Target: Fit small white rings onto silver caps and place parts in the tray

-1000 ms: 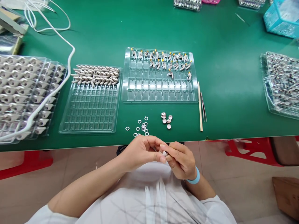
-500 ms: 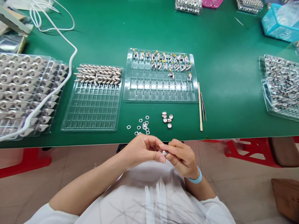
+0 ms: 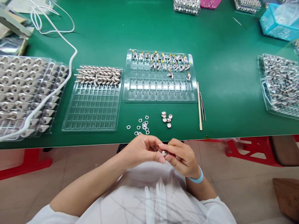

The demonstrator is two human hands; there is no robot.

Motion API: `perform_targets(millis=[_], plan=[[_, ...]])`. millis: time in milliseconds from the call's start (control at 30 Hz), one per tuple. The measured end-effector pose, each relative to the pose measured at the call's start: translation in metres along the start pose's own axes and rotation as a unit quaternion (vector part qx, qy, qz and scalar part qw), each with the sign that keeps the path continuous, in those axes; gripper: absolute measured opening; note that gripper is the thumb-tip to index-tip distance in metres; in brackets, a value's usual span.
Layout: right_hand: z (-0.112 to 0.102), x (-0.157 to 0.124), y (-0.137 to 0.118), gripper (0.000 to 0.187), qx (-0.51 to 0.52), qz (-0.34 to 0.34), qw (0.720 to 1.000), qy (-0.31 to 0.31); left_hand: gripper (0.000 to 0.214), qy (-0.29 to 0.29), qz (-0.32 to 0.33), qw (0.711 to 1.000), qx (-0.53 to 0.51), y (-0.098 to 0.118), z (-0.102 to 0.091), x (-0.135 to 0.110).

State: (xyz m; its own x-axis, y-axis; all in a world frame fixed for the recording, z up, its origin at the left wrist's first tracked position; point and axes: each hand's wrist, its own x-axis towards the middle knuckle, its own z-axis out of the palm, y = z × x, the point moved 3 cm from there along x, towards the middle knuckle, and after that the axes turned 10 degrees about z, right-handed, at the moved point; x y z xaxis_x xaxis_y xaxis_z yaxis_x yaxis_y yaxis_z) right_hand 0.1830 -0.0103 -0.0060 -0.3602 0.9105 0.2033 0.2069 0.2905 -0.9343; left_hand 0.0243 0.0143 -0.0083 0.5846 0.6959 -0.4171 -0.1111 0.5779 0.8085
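Note:
Just in front of the table edge, my left hand (image 3: 142, 151) and my right hand (image 3: 183, 157) meet with fingers pinched. Between their fingertips is a small whitish earbud part (image 3: 164, 153) with a dark, shiny end; the fingers hide most of it. On the table above my left hand lie several thin white rings (image 3: 144, 125), loosely scattered. A small cluster of round, pinkish-silver caps (image 3: 168, 120) rests above my right hand. Behind them, a clear tray (image 3: 151, 90) carries rows of earbud pieces with yellow tips (image 3: 163, 65).
Left of it, another clear tray (image 3: 91, 116) holds beige stem shells (image 3: 100, 74). Stacked trays of shells (image 3: 21, 84) fill the far left, crossed by a white cable (image 3: 73, 57). A wooden stick (image 3: 199, 107) and tweezers (image 3: 202, 107) lie right; beyond are a tray of metallic parts (image 3: 281, 84) and blue basket (image 3: 275, 26).
My hands keep almost the same pose around the small part, which appears slightly turned. The whole view has shifted a little.

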Motion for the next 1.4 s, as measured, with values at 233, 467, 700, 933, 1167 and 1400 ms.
perform_targets(millis=[233, 467, 700, 933, 1167, 1400], plan=[[0.000, -0.001, 0.003, 0.035, -0.010, -0.006, 1.000, -0.015, 0.026, 0.005, -0.013, 1.000, -0.006, 0.000, 0.000, 0.001], [0.001, -0.002, 0.002, 0.030, -0.010, -0.021, 1.000, 0.014, 0.026, 0.001, -0.017, 0.999, -0.029, -0.001, 0.001, 0.000], [0.001, 0.001, -0.004, 0.027, -0.014, -0.037, 0.998, 0.041, 0.018, -0.026, -0.008, 0.999, -0.028, 0.000, 0.000, -0.001], [0.002, 0.002, -0.006, 0.034, -0.019, -0.051, 0.997, 0.046, 0.017, -0.008, 0.025, 0.998, -0.060, -0.003, 0.002, -0.002], [0.002, 0.002, -0.005, 0.038, -0.034, -0.021, 0.999, 0.028, 0.017, -0.025, 0.040, 0.996, -0.076, -0.007, 0.001, -0.001], [0.001, -0.001, -0.004, 0.039, -0.033, -0.033, 0.998, 0.038, 0.017, -0.028, 0.029, 0.992, -0.120, -0.012, 0.004, 0.000]])
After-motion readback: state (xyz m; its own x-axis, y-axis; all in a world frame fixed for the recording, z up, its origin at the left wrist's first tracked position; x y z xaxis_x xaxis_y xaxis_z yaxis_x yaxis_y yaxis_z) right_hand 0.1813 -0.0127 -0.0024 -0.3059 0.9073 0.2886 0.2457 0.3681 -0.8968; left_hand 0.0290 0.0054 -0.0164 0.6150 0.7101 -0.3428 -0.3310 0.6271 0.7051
